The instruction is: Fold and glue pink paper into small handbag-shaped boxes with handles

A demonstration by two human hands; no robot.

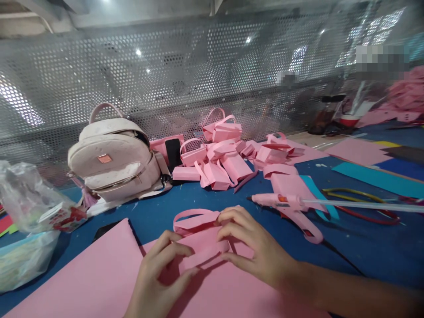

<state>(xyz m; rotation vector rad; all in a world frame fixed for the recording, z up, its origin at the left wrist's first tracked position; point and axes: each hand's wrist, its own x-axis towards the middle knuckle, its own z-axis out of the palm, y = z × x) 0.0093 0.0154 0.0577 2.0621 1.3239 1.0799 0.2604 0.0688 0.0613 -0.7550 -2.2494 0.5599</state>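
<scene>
A small pink paper piece with a curved strip is held between my two hands over large pink sheets. My left hand grips its left end, thumb below and fingers above. At the right end, my right hand pinches the piece between thumb and fingers. Just behind the fingers stands a pink paper basket with a looped handle. A pink glue gun lies to the right of my right hand, with a long clear glue stick in its back.
Behind are a white backpack, a black phone and a pile of pink paper baskets. Plastic bags lie left. Blue strips and yellow and red handles lie right, near the glue gun's cable.
</scene>
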